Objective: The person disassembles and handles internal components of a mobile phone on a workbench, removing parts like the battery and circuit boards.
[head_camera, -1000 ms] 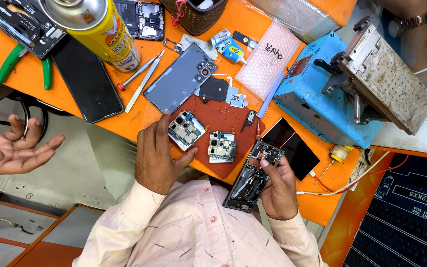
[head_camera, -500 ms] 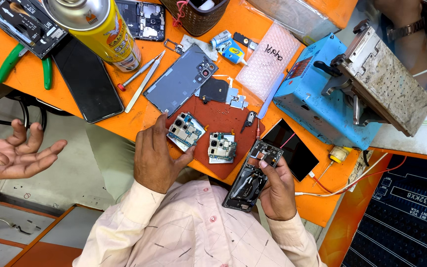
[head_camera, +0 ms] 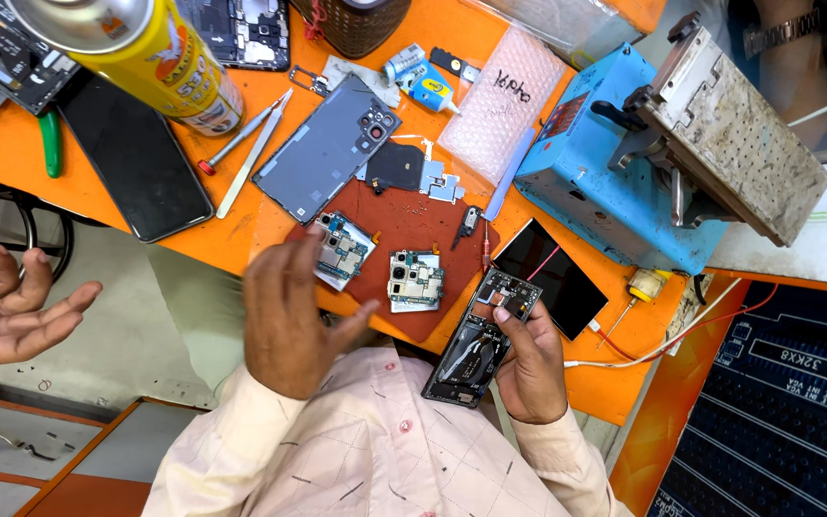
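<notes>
My right hand (head_camera: 531, 369) grips an opened black phone body (head_camera: 476, 340) at the orange bench's near edge, thumb on its upper part. My left hand (head_camera: 289, 321) is raised with fingers apart and holds nothing. It hovers just in front of a small circuit board (head_camera: 342, 251) lying on a dark red mat (head_camera: 413, 215). A second circuit board (head_camera: 415, 280) lies on the same mat, between my two hands. A grey phone back cover (head_camera: 327, 148) rests beyond the mat.
A blue press machine (head_camera: 605, 172) stands at the right. A black glass panel (head_camera: 552, 278) lies beside it. A yellow spray can (head_camera: 136, 48), a dark phone (head_camera: 136, 158), tweezers (head_camera: 253, 153) and green pliers (head_camera: 48, 144) are at the left. Another person's open hand (head_camera: 11, 316) gestures at far left.
My left hand has lifted off the left circuit board and spread its fingers. The other person's hand at far left has shifted slightly. My right hand keeps the phone body.
</notes>
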